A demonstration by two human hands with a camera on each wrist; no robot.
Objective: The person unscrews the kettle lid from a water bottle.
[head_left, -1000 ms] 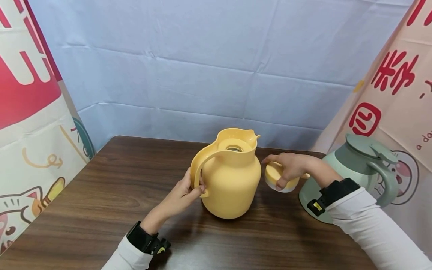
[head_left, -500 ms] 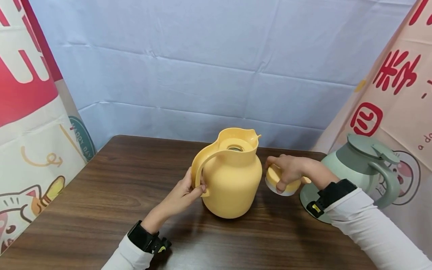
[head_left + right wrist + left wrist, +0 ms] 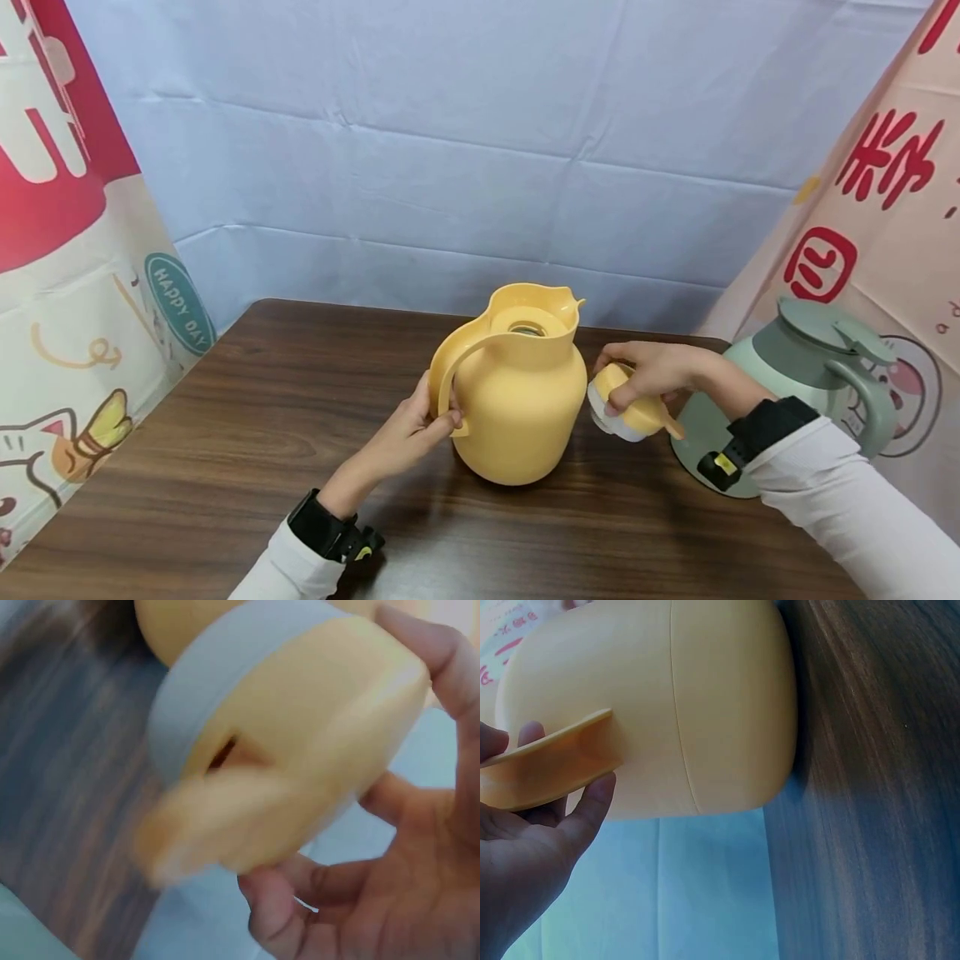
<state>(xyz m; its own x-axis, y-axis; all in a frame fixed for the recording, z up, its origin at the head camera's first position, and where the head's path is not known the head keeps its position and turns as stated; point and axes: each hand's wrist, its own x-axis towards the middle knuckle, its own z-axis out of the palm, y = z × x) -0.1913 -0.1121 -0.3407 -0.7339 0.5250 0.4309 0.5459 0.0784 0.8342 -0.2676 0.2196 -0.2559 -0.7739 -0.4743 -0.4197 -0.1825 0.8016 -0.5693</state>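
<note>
A yellow thermos jug [image 3: 517, 408] stands upright on the brown wooden table [image 3: 315, 400], its top uncovered and the ring of its inner mouth showing. My left hand [image 3: 405, 429] grips the lower part of its handle [image 3: 555, 769], fingers and thumb around it. Just right of the jug, my right hand [image 3: 656, 375] holds the lid [image 3: 626, 404], which has a yellow top, a white lower part and a small lever. The lid is tilted, lever end towards me. In the right wrist view, fingers and thumb clasp the lid [image 3: 315, 712] by its yellow edge.
A green thermos jug [image 3: 795, 375] with its lid on stands at the right, behind my right wrist. A pale blue cloth [image 3: 450, 150] hangs behind the table, with printed cloths at the left [image 3: 67, 333] and right [image 3: 892, 275].
My right hand has tipped the lid so that its white underside turns towards the jug. The left hand keeps its grip on the handle, and the jug stands in place.
</note>
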